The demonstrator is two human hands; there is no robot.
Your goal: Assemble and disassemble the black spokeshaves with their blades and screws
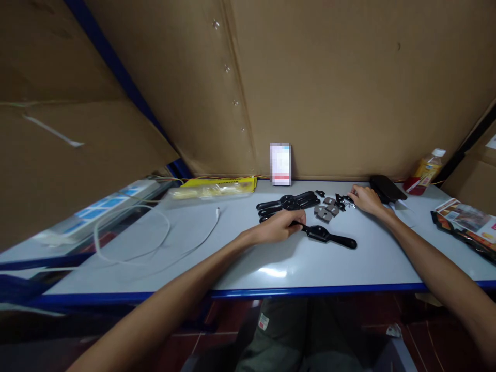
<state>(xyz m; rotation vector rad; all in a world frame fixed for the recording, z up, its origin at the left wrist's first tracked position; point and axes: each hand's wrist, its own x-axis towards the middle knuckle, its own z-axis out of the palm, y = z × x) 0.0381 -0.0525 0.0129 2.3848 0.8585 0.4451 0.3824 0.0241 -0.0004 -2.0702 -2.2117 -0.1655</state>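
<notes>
My left hand (284, 226) is closed around one handle of a black spokeshave body (318, 233), whose other handle points right over the table. Just behind it lies a stack of several more black spokeshave bodies (287, 202). Grey flat blades (327, 210) with slots are spread to the right of the stack. My right hand (366, 199) reaches down at a small pile of screws (347, 202), fingers bent together; what is between the fingertips is hidden. Small black clamp pieces (340, 200) lie between the blades and the screws.
A dark case (387, 188) lies behind my right hand, with a drink bottle (425, 172) and a printed packet (467, 222) farther right. A phone (280, 164) leans on the cardboard wall. Leftward are a clear plastic box (211, 190), a white cable (201, 243) and a power strip (104, 209).
</notes>
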